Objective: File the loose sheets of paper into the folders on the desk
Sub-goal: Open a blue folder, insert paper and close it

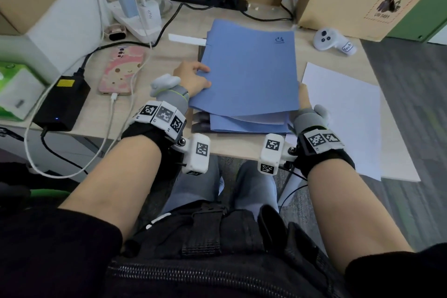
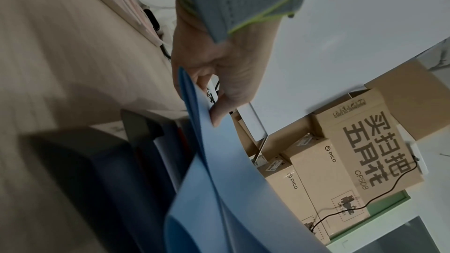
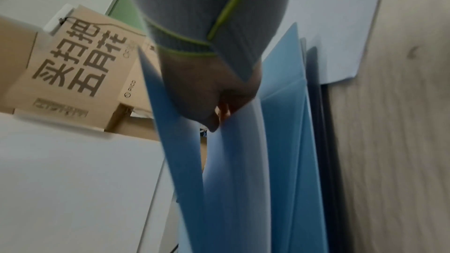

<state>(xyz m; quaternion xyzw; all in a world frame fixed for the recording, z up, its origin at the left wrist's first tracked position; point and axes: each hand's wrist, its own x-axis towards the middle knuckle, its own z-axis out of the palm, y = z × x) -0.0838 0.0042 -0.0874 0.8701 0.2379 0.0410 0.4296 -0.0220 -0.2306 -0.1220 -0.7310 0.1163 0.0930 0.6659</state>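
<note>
You hold the top blue folder lifted over the stack at the desk's middle: your left hand pinches its left edge, your right hand grips the right. Tilt it and the filed sheet could slip out. I count at least 2 blue folders and 2 loose sheets on the right.

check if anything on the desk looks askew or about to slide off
The loose white sheets lie skewed at the desk's right corner, overhanging the desk edge above the floor. The blue folders are fanned unevenly, the top one held by the left hand and right hand.
</note>
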